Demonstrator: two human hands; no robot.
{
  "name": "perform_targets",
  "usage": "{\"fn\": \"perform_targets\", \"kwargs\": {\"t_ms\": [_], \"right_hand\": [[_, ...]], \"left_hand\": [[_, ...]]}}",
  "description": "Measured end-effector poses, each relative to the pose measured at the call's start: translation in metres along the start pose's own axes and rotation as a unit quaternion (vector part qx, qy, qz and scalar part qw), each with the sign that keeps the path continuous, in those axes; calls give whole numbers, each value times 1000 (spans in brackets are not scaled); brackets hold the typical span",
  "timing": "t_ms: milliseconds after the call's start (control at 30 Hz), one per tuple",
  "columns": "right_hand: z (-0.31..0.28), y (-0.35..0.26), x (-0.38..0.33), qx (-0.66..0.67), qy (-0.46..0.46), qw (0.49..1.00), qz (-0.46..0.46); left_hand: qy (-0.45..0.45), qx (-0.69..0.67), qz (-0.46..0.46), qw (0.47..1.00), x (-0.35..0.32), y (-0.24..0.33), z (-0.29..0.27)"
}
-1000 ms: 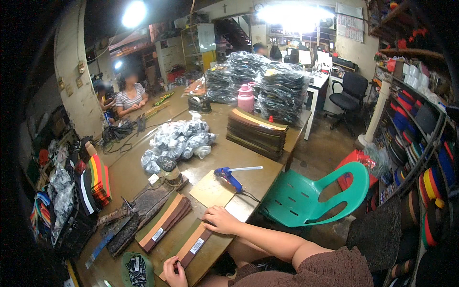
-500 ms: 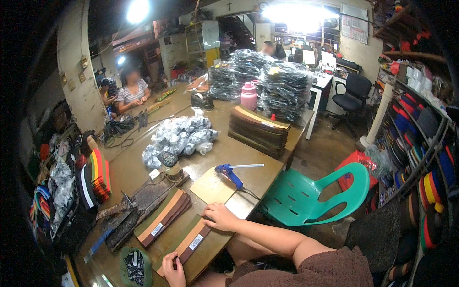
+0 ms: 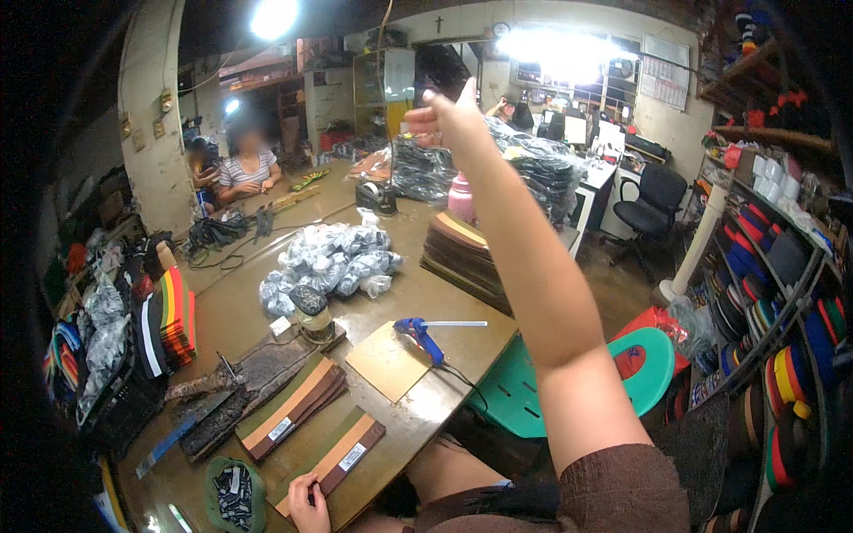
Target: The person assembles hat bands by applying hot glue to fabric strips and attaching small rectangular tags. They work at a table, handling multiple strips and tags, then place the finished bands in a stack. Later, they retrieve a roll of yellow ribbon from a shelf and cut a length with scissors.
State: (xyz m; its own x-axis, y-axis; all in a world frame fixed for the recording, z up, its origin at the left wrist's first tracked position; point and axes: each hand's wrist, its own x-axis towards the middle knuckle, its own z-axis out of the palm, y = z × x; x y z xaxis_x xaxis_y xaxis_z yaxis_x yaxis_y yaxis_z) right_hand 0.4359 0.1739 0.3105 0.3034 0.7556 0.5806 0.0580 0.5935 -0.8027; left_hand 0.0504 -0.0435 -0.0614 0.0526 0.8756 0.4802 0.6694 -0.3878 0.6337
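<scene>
My left hand [image 3: 307,505] is closed at the near end of a striped fabric strip [image 3: 345,449] on the table's front edge. The strip runs green, tan and brown and carries a small white label [image 3: 353,457]. My right hand [image 3: 451,123] is raised high in front of me, fingers stretched apart, with nothing in it. To the strip's left lies a stack of matching strips [image 3: 302,404], its top one labelled too. A green bowl [image 3: 210,493] of small black-and-white labels stands nearest the left hand. Beyond the strip, a blue glue gun [image 3: 419,340] rests on a tan board [image 3: 378,371].
Grey plastic-wrapped bundles [image 3: 333,253], a jar [image 3: 313,311] and a taller strip stack [image 3: 458,258] stand farther back on the table [image 3: 231,333]. A green plastic chair [image 3: 506,404] is at the right. Another person [image 3: 249,169] sits at the far left.
My right hand has left the striped strip and swung up and forward, its fingers spreading. My left hand stays at the strip's near end.
</scene>
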Motion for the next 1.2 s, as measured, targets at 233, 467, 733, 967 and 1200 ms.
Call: {"fn": "perform_targets", "kwargs": {"t_ms": [233,467,733,967,1200], "right_hand": [[25,45,-90,-297,-239,906,-185],[41,179,-237,-351,-421,836,21],[32,261,-343,-303,-339,888,-73],[27,266,-350,-295,-307,902,-67],[28,268,-355,-315,-307,891,-108]], "left_hand": [[4,3,-9,1000,0,0,0],[-6,3,-3,1000,0,0,1],[7,-5,-14,1000,3,4,1],[1,4,-4,1000,6,6,1],[-9,24,-21,999,2,10,0]]}}
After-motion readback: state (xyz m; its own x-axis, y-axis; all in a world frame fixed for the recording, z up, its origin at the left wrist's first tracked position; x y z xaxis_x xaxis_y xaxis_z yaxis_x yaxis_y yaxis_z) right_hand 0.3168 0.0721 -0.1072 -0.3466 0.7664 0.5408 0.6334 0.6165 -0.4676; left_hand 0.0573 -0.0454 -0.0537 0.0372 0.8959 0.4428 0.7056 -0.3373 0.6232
